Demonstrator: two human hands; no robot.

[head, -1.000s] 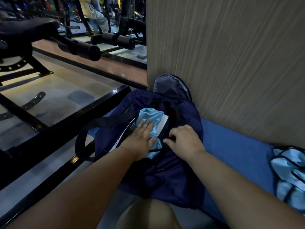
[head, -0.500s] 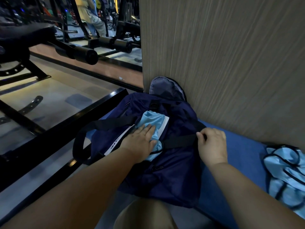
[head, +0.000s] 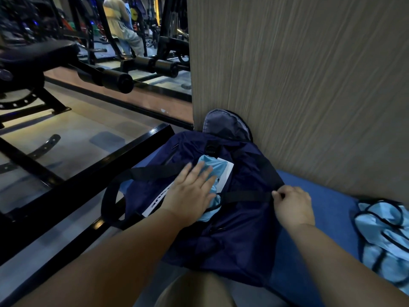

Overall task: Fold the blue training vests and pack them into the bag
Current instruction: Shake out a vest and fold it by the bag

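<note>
Navy bag (head: 239, 240) lies open; left hand (head: 190, 196), grip flat, presses a light-blue vest (head: 215, 167) into its mouth; right hand (head: 292, 207) pinches the black strap (head: 245, 196) aside, apparently clearing the opening; more vests (head: 385, 235) lie nearby, unpacked.

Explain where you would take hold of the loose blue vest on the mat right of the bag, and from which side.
Likely pinch the vest at its black-trimmed edge nearest the bag, from above and the left: it lies crumpled on the mat, wall close behind.
</note>
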